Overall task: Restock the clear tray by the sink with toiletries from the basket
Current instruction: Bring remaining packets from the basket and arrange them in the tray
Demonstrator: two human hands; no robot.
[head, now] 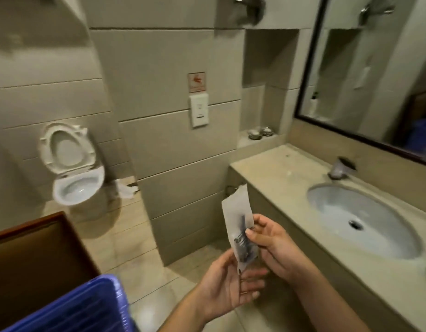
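Noted in mid-air, just off the front edge of the bench [274,178] and left of the sink [363,219]: one flat white packet [238,212], long axis near upright, uneven top end pointing up, lower end pointing down into the palms. Pinched at mid-length by the right hand [272,243], thumb on the near face, fingers curled behind. Lower end resting against the left hand [228,281], palm up, fingers loosely extended, released rather than clenched. Dark, elongated item seen through the packet face, aligned with the packet's length; blurred, kind not determinable. Print on the packet unreadable. Blue basket [87,305] at lower left, cut off by the frame edge, contents not visible. Tap [339,168] behind the sink smeared by motion blur. Pale object at the far right edge of the bench, mostly cut off, not identifiable. Mirror [375,68] above the bench cropped at right. Toilet [73,168], seat raised, against the far wall, well apart from both hands.
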